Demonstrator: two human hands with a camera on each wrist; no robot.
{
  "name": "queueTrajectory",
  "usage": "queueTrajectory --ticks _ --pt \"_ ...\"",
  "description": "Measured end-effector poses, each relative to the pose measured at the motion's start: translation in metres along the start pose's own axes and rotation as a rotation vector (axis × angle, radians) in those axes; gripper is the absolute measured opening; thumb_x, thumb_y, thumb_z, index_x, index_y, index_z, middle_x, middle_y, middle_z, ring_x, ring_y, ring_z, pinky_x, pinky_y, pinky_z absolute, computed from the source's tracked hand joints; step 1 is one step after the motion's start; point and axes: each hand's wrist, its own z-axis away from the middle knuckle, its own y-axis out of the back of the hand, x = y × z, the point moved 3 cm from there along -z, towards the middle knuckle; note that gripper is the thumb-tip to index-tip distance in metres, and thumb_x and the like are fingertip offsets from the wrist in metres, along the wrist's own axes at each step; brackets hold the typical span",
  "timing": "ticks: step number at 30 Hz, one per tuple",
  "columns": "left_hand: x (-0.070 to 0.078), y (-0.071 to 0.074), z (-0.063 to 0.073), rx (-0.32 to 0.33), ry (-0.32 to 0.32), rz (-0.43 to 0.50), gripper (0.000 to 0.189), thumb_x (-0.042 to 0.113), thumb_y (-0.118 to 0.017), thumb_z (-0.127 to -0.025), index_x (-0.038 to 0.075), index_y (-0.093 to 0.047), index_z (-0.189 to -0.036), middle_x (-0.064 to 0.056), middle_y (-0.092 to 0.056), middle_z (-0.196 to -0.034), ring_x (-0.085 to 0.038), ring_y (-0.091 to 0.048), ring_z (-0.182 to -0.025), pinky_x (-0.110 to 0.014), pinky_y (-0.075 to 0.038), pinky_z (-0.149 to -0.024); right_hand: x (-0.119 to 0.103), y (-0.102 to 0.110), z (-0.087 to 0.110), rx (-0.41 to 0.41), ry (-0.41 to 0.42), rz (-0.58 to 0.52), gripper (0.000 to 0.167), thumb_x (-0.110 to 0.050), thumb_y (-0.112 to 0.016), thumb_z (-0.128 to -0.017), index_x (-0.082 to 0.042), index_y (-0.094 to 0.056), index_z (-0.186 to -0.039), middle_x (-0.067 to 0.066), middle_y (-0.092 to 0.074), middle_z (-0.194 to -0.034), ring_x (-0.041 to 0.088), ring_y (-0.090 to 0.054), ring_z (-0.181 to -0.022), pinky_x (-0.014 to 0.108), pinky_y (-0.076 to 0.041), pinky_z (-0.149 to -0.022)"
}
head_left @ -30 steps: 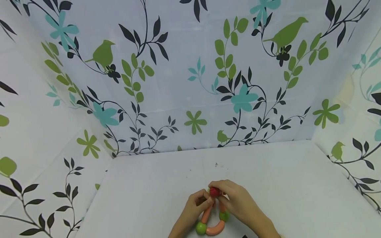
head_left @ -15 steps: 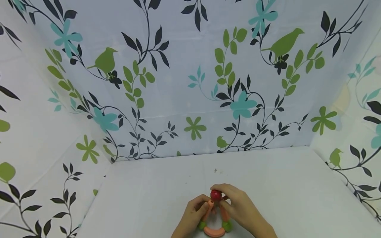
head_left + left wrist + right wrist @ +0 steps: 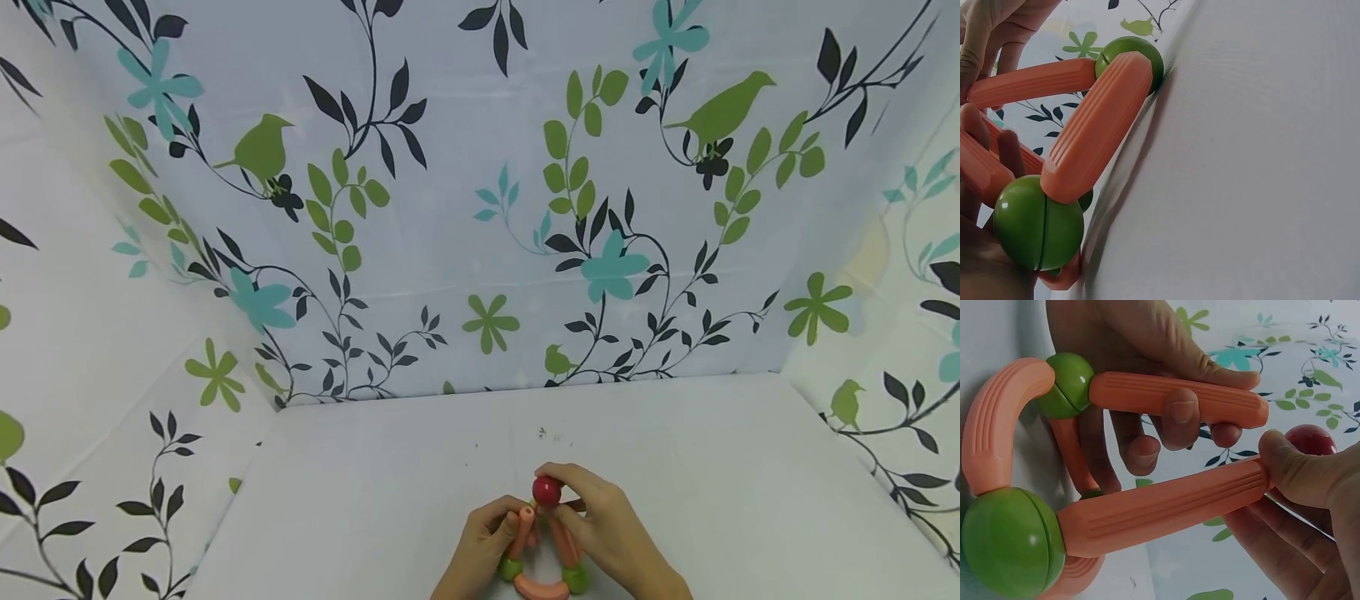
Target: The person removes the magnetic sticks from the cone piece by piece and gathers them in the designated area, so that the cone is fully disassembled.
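Note:
A toy frame of orange rods joined by green balls stands between the hands in the head view. My left hand point(image 3: 486, 537) grips one straight orange rod point(image 3: 1179, 400), whose upper end is bare. My right hand point(image 3: 615, 517) pinches the end of another straight orange rod point(image 3: 1166, 506), with a red ball point(image 3: 547, 491) at its tip, forefinger over the ball. The two rod tips are a small gap apart. Lower down, a curved orange rod point(image 3: 988, 425) links a large green ball point(image 3: 1013, 540) to a second green ball point(image 3: 1069, 384). More orange rods show behind, partly hidden by fingers.
The white table point(image 3: 360, 492) spreads around the hands, with a few small dark specks point(image 3: 543, 433) beyond them. A white cloth point(image 3: 450, 208) printed with birds and leaves hangs at the back and along both sides.
The red ball, in the right hand, has moved slightly right, away from the left rod's tip. The two rods have spread apart and the lower green balls have shifted. The head view has tilted slightly.

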Motion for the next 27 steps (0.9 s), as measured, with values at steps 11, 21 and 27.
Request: queueTrajectory --ticks 11,21,27 --pt "0.0035 -0.0015 -0.0008 0.038 0.067 -0.015 0.035 0.027 -0.043 -0.112 0.004 -0.07 -0.114 -0.033 -0.061 -0.088 0.0 -0.06 -0.08 -0.019 -0.05 -0.078 -0.0056 -0.0001 -0.0008 -0.052 0.01 0.002 0.051 0.003 -0.086 -0.08 -0.012 -0.068 -0.125 -0.003 -0.074 -0.115 0.013 -0.074 -0.101 0.015 -0.059 -0.074" --pt "-0.0001 -0.0022 0.0 0.067 0.082 -0.054 0.032 0.029 -0.045 -0.112 0.012 -0.071 -0.113 -0.022 -0.066 -0.088 -0.001 -0.059 -0.081 -0.022 -0.051 -0.08 -0.0085 -0.0005 -0.0012 -0.051 0.041 0.012 0.05 0.0 -0.086 -0.08 -0.01 -0.066 -0.125 -0.002 -0.073 -0.112 0.011 -0.072 -0.098 0.016 -0.06 -0.075" --pt "0.0014 -0.0025 -0.0012 0.082 0.123 -0.057 0.031 0.028 -0.046 -0.112 0.009 -0.071 -0.111 -0.027 -0.065 -0.09 -0.001 -0.059 -0.079 -0.02 -0.051 -0.078 -0.0081 -0.0015 -0.0001 -0.07 0.041 -0.031 0.047 0.002 -0.083 -0.083 -0.009 -0.067 -0.125 0.0 -0.073 -0.112 0.011 -0.072 -0.097 0.019 -0.061 -0.076"
